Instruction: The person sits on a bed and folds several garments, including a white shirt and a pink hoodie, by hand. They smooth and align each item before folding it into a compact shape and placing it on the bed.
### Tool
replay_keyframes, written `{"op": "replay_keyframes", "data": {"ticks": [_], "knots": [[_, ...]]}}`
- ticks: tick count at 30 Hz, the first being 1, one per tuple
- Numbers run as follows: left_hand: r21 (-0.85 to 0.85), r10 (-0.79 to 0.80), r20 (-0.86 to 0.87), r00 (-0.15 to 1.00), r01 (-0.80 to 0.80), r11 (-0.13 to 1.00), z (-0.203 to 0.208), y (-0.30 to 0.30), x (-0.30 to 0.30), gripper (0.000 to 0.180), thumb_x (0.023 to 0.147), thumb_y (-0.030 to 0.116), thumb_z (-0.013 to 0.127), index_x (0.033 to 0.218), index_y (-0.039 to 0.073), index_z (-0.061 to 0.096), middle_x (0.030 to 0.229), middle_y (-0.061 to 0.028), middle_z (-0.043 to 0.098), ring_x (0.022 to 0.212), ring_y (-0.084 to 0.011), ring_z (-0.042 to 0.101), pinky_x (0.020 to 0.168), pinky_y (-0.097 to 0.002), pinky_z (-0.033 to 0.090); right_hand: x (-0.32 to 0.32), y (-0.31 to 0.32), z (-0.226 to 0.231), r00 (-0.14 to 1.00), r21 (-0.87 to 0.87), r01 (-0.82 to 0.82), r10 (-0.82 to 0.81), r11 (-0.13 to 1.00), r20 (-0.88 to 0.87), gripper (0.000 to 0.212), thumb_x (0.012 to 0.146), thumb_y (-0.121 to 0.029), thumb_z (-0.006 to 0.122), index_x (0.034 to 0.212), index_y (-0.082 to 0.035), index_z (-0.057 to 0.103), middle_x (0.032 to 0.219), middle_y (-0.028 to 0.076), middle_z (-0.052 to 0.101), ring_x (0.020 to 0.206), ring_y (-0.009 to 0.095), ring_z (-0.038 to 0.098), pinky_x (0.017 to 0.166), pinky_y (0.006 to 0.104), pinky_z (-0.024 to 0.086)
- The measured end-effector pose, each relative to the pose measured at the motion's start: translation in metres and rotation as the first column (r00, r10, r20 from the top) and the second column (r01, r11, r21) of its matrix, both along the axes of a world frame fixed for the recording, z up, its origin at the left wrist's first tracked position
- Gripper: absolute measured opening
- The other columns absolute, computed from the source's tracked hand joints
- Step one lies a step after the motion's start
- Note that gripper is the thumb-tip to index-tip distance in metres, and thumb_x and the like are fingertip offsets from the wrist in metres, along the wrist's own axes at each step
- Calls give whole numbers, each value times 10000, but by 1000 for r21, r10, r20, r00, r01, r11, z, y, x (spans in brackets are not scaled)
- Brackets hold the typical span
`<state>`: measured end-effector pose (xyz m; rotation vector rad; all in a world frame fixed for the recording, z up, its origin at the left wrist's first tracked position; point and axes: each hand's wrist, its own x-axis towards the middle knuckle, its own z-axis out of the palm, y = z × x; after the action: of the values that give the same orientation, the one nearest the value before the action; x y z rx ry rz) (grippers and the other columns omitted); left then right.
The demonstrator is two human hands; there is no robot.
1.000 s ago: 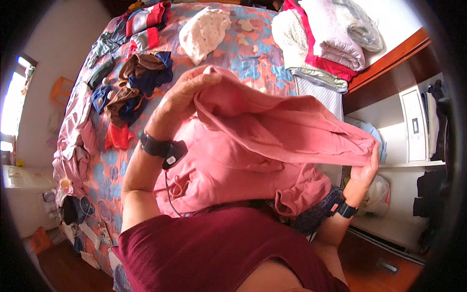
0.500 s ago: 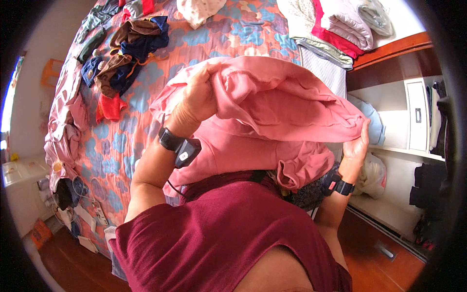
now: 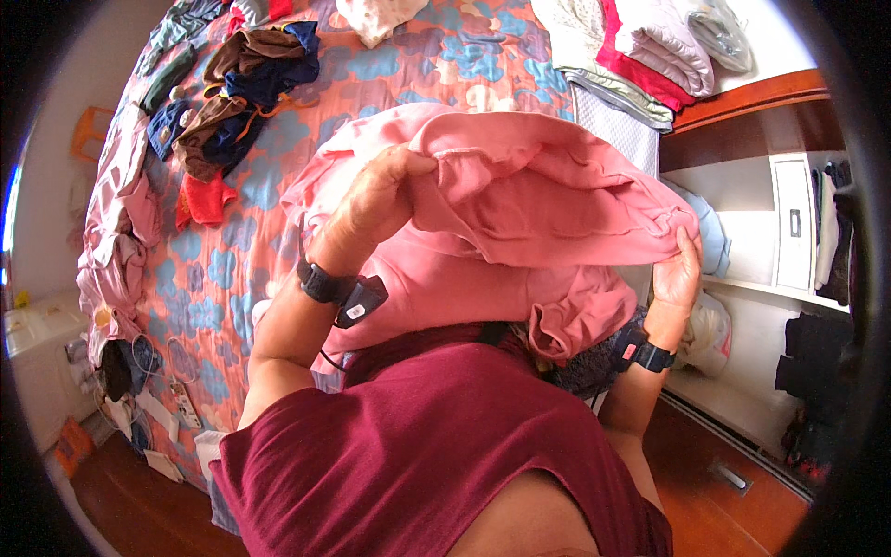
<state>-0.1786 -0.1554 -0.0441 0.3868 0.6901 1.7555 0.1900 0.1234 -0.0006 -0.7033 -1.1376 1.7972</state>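
Observation:
A pink sweatshirt (image 3: 538,204) stretches between my two hands, its upper part held up as a wide, sagging opening. My left hand (image 3: 376,195) is closed on the cloth at the left side of that opening. At the far right end, my right hand (image 3: 677,274) pinches the edge between thumb and fingers. The rest of the sweatshirt hangs against my front, and one bunched sleeve (image 3: 566,325) lies low on the right. Folds hide some of my left fingertips.
Beneath the garment spreads a bed with a flowered sheet (image 3: 223,269). Dark and brown clothes (image 3: 232,93), a red piece (image 3: 204,200) and pink clothing (image 3: 116,241) lie on its left. Folded quilts (image 3: 650,56) are stacked at the back right, beside an open cupboard (image 3: 752,241).
My left hand has shifted slightly downward and its wrist has turned. The sweatshirt's raised edge has sunk a little and its folds have moved. My right hand keeps its pinch.

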Motion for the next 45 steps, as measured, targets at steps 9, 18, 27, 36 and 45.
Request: {"op": "replay_keyframes", "data": {"ticks": [9, 18, 27, 36, 45], "knots": [[-125, 272, 107, 956, -259, 958, -20, -18, -2, 161, 969, 158, 622, 1049, 35, 688, 1011, -22, 678, 917, -140, 634, 858, -305, 515, 12, -13, 8, 998, 1, 49, -48, 999, -45, 276, 970, -55, 586, 1240, -7, 618, 1232, 104, 660, 1154, 208, 624, 1059, 397, 460], [-149, 516, 47, 855, -505, 850, -31, -59, -65, 332, 979, 216, 585, 1239, 16, 636, 1213, -117, 685, 1132, -269, 645, 1013, -481, 510, 6, -32, 20, 994, 134, 113, -114, 985, -1, 230, 955, -39, 607, 1178, -2, 648, 1134, 83, 693, 1057, 194, 656, 1002, 351, 495], [-45, 518, -230, 824, -541, 840, -4, -66, -76, 312, 888, 39, 632, 1197, 0, 652, 1235, -138, 664, 1133, -259, 640, 1040, -425, 482, -4, -39, 34, 921, 399, 182, -297, 899, 250, 129, 914, 4, 609, 1002, -27, 699, 981, 16, 678, 866, 114, 621, 804, 243, 484], [506, 409, -841, -353, -783, 363, 128, -129, -108, 267, 987, 220, 551, 989, -10, 686, 1010, -77, 650, 910, -181, 637, 828, -319, 534, 19, -45, 82, 785, 852, 218, -604, 476, 136, 250, 860, -111, 425, 905, 56, 606, 1106, 167, 639, 1176, 312, 590, 1044, 432, 439], [-489, 81, -341, 937, -250, 836, -61, -47, -189, 313, 979, 288, 550, 1153, 66, 685, 1102, -93, 719, 960, -233, 693, 880, -364, 553, -44, 13, -63, 850, -100, 63, 0, 993, 527, 415, 897, -356, 652, 1157, -34, 687, 1145, 55, 684, 1058, 200, 612, 969, 357, 447]]}}
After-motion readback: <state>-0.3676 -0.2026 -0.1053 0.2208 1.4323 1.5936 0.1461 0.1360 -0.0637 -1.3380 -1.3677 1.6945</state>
